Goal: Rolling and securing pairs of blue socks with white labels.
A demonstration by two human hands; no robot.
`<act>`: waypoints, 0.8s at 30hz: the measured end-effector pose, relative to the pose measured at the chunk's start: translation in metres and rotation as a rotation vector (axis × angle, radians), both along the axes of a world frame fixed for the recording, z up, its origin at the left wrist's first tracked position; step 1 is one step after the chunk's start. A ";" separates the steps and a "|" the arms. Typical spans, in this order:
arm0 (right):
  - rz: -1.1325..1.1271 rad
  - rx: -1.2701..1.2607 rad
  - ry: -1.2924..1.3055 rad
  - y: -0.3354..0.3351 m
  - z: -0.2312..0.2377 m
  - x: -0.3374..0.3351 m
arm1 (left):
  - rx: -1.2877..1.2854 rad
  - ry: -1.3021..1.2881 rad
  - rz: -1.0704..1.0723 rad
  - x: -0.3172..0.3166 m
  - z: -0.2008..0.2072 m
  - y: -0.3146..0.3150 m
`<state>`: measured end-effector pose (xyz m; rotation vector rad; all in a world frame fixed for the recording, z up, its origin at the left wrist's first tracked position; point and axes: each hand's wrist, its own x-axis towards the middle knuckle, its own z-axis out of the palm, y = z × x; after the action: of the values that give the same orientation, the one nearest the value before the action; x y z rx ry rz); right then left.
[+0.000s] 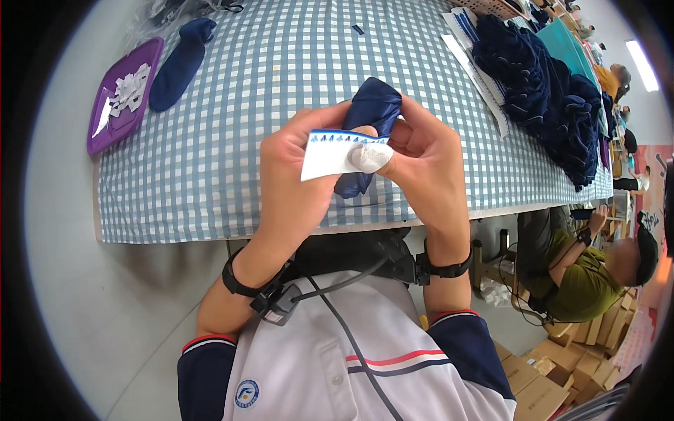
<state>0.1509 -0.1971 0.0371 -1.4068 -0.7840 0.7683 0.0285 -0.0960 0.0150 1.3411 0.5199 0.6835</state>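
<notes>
Both hands are up over the near edge of the table, around a folded, slightly shiny navy cloth bundle [372, 105]. A white card strip [328, 156] with a blue patterned edge lies across the front of the bundle. My left hand [298, 158] is closed on the bundle's left side, and part of its thumb is hidden by the card. From the right, my right hand [434, 158] grips the bundle and presses the card with its thumb, which wears a white cover [372, 157]. The fingers behind the cloth are partly hidden.
A purple tray [97, 137] with small white tags stands at the left, beside another rolled navy cloth piece [175, 77]. White card strips [477, 81] and heaped navy cloth [537, 91] lie right, near a teal bin [565, 45]. Another person [586, 281] sits at the right.
</notes>
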 end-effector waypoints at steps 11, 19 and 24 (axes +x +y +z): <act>-0.182 0.384 0.335 0.002 -0.012 -0.020 | 0.646 0.004 0.225 -0.003 0.018 -0.007; -0.129 0.366 0.360 -0.009 -0.012 -0.022 | 0.640 0.026 0.284 0.001 0.030 -0.002; -0.132 0.413 0.413 -0.009 -0.011 -0.029 | 0.673 0.016 0.304 -0.001 0.034 -0.006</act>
<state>0.1218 -0.2057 0.0261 -0.8801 -0.4855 0.7136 0.0276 -0.1015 0.0495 1.9142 0.5339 1.1644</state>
